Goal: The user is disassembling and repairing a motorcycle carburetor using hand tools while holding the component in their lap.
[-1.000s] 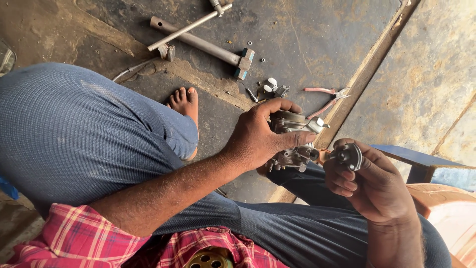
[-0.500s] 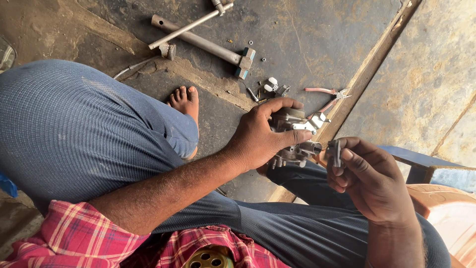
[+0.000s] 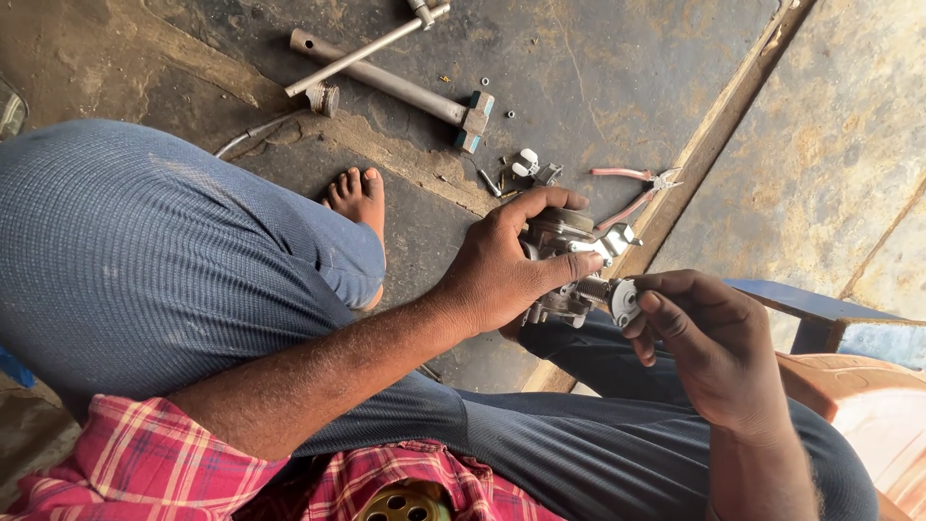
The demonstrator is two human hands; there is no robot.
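Left hand point(image 3: 502, 275) wraps grey metal carburettor-like part point(image 3: 569, 256), held above lap. Right hand point(image 3: 709, 347) pinches small round metal cap point(image 3: 624, 301) against part's threaded end; exact seating unclear. Beyond part, on floor point(image 3: 598, 68): red-handled pliers point(image 3: 632, 188), hammer point(image 3: 405, 89), loose small fittings point(image 3: 526, 169). Bare foot point(image 3: 357, 198) left of part.

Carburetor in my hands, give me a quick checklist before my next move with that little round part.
1. Left hand grips the carburetor firmly: ok.
2. Right hand pinches the small round part: ok.
3. Round part lined up on the threaded stub: cannot tell, fingers cover it.
4. Pliers lie on the floor nearby: ok.
5. Loose small parts on the floor clear of the bare foot: ok.
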